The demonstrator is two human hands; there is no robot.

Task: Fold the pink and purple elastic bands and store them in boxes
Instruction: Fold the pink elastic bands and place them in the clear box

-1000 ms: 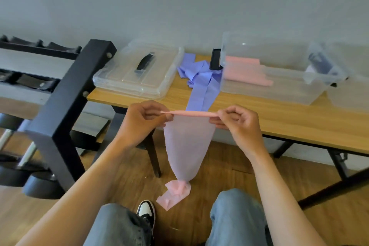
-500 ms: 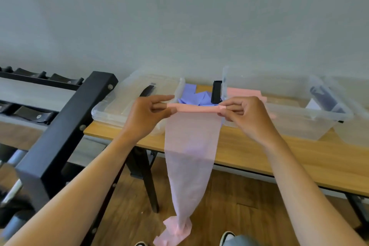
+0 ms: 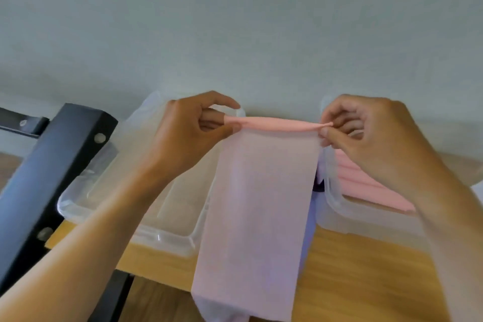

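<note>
Head | left grip point(image 3: 188, 133), right grip point(image 3: 366, 136) pinch pink band point(image 3: 251, 204) (thin, translucent, top rolled)

matt pink band point(image 3: 251, 206), wooden table point(image 3: 366, 274)

Band point(image 3: 251, 206): held up in front of the bench point(image 3: 366, 269), top edge stretched between left hand point(image 3: 188, 136) and right hand point(image 3: 373, 136), hanging down past the bench's front edge. Lid point(image 3: 146, 206): on the bench, left, behind the left forearm. Box point(image 3: 337, 206): on the bench, right; folded bands point(image 3: 366, 188) inside. Rack point(image 3: 44, 178): left of the bench. Wall point(image 3: 235, 21): behind.
</note>
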